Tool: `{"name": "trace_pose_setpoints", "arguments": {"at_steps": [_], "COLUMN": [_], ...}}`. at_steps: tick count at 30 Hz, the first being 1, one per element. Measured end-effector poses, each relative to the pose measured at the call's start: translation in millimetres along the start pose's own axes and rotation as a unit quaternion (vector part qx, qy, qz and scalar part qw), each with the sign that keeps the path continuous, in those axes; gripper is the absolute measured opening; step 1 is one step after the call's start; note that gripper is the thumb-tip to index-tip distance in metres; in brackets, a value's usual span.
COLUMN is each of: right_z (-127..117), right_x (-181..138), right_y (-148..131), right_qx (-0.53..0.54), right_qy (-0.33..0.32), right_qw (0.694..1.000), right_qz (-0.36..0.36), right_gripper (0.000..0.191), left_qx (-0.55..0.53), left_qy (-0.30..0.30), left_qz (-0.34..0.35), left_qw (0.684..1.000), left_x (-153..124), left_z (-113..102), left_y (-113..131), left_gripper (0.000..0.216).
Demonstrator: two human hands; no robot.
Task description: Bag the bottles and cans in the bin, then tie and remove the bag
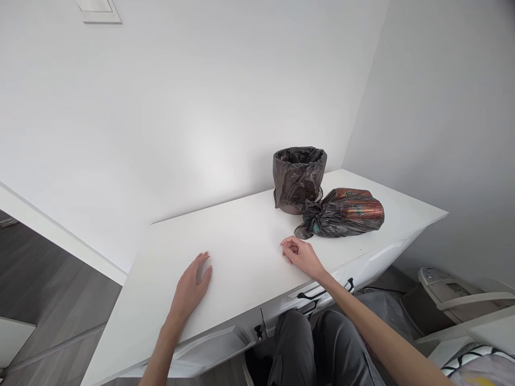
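My left hand (192,287) rests on the white dresser top (241,241) with thumb and fingers apart, holding nothing. Farther right, my right hand (300,254) lies on the same surface, its fingers curled in and nothing visible in them. Just beyond it is a knotted dark plastic bag (341,214), lying on its side; reddish and orange contents show through the thin film. Behind the bag stands a small trash bin (298,179), upright, lined with a dark translucent bag folded over its rim. Neither hand touches the bin or the knotted bag.
White walls (225,107) rise behind and to the right of the dresser. Black drawer handles (311,295) stick out at its front, close to my knees (295,338). A grey and beige appliance (446,300) stands on the floor at the right.
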State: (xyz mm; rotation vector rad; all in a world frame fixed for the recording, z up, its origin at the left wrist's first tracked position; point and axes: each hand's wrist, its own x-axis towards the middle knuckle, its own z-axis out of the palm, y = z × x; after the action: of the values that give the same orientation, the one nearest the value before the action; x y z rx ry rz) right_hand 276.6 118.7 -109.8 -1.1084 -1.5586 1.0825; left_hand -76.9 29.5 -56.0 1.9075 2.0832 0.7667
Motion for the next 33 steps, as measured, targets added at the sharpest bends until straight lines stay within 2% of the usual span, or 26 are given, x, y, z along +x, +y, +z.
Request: {"name": "trace_pose_setpoints", "arguments": {"at_steps": [33], "right_z": [0.1], "right_x": [-0.2], "right_y": [-0.2], "right_qx": [0.000], "right_qy": [0.000], "right_qw": [1.000], "right_qz": [0.004], "right_gripper": [0.017], "left_qx": [0.005], "left_qy": [0.000], "left_qz": [-0.008], "left_qw": [1.000], "left_x": [0.1], "left_z": [0.7], "left_y": [-1.0], "left_gripper": [0.046]}}
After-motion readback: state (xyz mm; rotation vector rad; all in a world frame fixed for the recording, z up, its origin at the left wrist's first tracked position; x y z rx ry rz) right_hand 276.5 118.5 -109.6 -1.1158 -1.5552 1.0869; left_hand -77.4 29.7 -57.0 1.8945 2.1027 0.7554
